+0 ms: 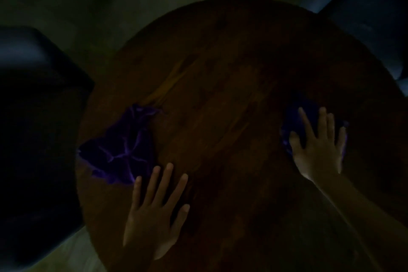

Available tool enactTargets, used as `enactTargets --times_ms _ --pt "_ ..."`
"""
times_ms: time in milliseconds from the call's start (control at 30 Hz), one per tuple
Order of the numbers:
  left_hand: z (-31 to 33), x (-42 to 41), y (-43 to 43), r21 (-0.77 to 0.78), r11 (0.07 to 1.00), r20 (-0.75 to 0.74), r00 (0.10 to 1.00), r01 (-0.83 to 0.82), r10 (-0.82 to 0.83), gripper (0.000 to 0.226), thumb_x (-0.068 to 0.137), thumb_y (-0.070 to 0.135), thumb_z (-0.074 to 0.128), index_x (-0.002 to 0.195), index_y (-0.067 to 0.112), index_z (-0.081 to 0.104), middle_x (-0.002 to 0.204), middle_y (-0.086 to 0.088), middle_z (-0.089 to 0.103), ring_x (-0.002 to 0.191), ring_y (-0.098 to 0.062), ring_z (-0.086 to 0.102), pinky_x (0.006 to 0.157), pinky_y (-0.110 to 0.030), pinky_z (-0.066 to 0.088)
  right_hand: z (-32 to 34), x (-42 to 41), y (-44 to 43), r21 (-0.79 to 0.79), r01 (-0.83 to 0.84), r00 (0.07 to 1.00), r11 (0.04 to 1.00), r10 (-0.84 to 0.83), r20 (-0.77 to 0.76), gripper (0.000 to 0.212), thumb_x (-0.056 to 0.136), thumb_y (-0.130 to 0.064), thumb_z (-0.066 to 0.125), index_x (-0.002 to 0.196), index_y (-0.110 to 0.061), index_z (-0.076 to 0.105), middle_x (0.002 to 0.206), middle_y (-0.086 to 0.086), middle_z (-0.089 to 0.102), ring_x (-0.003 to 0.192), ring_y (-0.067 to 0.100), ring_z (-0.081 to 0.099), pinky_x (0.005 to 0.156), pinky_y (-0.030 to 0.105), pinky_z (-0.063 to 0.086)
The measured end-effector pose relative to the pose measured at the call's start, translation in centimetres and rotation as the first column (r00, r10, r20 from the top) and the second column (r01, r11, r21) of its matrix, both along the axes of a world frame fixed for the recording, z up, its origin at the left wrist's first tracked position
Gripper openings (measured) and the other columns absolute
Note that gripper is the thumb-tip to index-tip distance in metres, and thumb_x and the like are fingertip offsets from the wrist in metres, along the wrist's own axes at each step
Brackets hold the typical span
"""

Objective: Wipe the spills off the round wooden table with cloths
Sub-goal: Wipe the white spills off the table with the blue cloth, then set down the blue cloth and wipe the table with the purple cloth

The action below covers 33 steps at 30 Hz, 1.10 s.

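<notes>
The scene is very dark. A round wooden table [231, 73] fills the middle of the view. A crumpled purple cloth [121, 148] lies near the table's left edge. My left hand [154, 212] rests flat on the wood just right of and below that cloth, fingers spread, holding nothing. My right hand [318, 146] lies flat with spread fingers on top of a second dark blue-purple cloth [295, 112] at the right side of the table, pressing it down. A faint lighter streak [174, 77] shows on the wood above the left cloth; I cannot tell whether it is a spill.
A dark chair [37, 117] stands close against the table's left side. Another dark blue seat [371, 17] stands at the back right. Pale floor [72, 254] shows at the lower left beyond the table edge.
</notes>
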<state>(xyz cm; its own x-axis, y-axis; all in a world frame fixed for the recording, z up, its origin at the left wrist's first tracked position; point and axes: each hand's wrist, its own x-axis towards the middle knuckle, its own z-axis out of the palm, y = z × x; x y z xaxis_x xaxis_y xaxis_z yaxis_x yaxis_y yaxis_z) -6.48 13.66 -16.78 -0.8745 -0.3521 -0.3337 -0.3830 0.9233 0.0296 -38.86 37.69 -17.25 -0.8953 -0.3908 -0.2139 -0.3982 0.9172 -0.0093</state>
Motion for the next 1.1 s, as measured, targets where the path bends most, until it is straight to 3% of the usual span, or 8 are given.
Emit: enactTargets --times_ms 67,200,400,600,833,933,1000,1100 --pt "0.2 0.0 -0.1 0.027 1.000 -0.005 1.000 -0.002 0.002 0.066 0.097 0.064 0.032 0.158 0.040 0.021 0.168 -0.003 0.019 0.155 -0.026 0.005 0.115 -0.059 0.014 0.2 -0.5 -5.0 -0.033 0.176 0.984 0.984 -0.175 0.026 0.069 0.097 -0.067 0.008 0.160 -0.041 -0.006 0.170 0.008 -0.008 0.157 0.029 -0.007 0.124 0.059 -0.003" --pt "0.4 0.0 -0.5 0.101 0.995 -0.030 1.000 -0.006 0.009 0.066 0.096 0.065 0.035 0.156 0.039 0.030 0.166 -0.002 0.025 0.153 -0.027 0.015 0.113 -0.060 0.019 0.4 -0.1 -14.1 -0.048 0.144 0.988 0.988 -0.141 0.063 0.066 0.102 -0.063 0.014 0.159 -0.040 -0.011 0.169 0.008 -0.015 0.156 0.029 -0.013 0.124 0.061 -0.004" --pt "-0.4 0.2 -1.0 0.128 0.990 -0.108 0.993 0.050 -0.036 0.067 0.094 0.065 0.037 0.154 0.035 0.035 0.163 -0.005 0.030 0.149 -0.029 0.022 0.110 -0.060 0.022 0.5 3.3 -28.5 -0.074 -0.144 0.987 0.987 0.148 0.057 0.066 0.101 -0.064 0.012 0.159 -0.040 -0.009 0.169 0.010 -0.014 0.156 0.033 -0.014 0.123 0.061 -0.008" --pt "-1.8 0.2 -1.4 0.124 0.988 -0.172 0.983 0.089 -0.067 0.072 0.091 0.067 0.038 0.154 0.034 0.028 0.162 -0.004 0.034 0.147 -0.028 0.027 0.109 -0.059 0.023 0.3 8.4 -39.7 -0.189 -0.464 0.871 0.866 0.485 0.083 0.062 0.103 -0.060 0.018 0.160 -0.042 0.001 0.170 0.011 -0.008 0.156 0.033 -0.011 0.122 0.061 -0.009" --pt "-1.9 0.2 -1.3 0.124 0.988 -0.196 0.978 0.091 -0.066 0.071 0.091 0.066 0.041 0.152 0.034 0.026 0.164 -0.001 0.028 0.151 -0.029 0.020 0.115 -0.058 0.013 2.9 12.1 -40.2 -0.270 -0.434 0.862 0.859 0.483 0.152 0.072 0.097 -0.072 0.010 0.160 -0.038 0.006 0.170 0.011 -0.008 0.156 0.031 -0.013 0.121 0.060 -0.015" --pt "-1.9 0.3 -0.9 0.119 0.988 -0.245 0.967 0.097 -0.065 0.075 0.091 0.066 0.044 0.157 0.035 0.025 0.156 0.001 0.043 0.154 -0.028 0.004 0.117 -0.057 0.005 3.1 17.8 -34.9 -0.332 -0.647 0.713 0.686 0.699 0.054 0.075 0.095 -0.075 0.027 0.159 -0.038 0.018 0.170 0.011 -0.001 0.157 0.029 -0.006 0.124 0.061 -0.003" --pt "-1.2 0.3 -0.7 0.144 0.986 -0.255 0.966 0.086 -0.046 0.086 0.090 0.066 0.046 0.159 0.032 0.007 0.152 0.004 0.047 0.152 -0.028 0.017 0.115 -0.055 0.014 1.8 20.1 -31.2 -0.289 -0.762 0.597 0.579 0.802 0.033 0.074 0.093 -0.076 0.037 0.156 -0.039 0.030 0.169 0.012 0.012 0.157 0.030 0.005 0.123 0.063 0.006" --pt "0.2 0.2 -1.2 0.193 0.973 -0.246 0.966 0.126 -0.076 0.069 0.093 0.061 0.045 0.155 0.034 0.027 0.153 0.003 0.048 0.146 -0.025 0.029 0.113 -0.054 0.020 0.3 19.7 -29.3 -0.274 -0.790 0.571 0.548 0.821 -0.005 0.073 0.091 -0.075 0.044 0.153 -0.038 0.038 0.166 0.011 0.027 0.156 0.028 0.016 0.122 0.062 0.009"
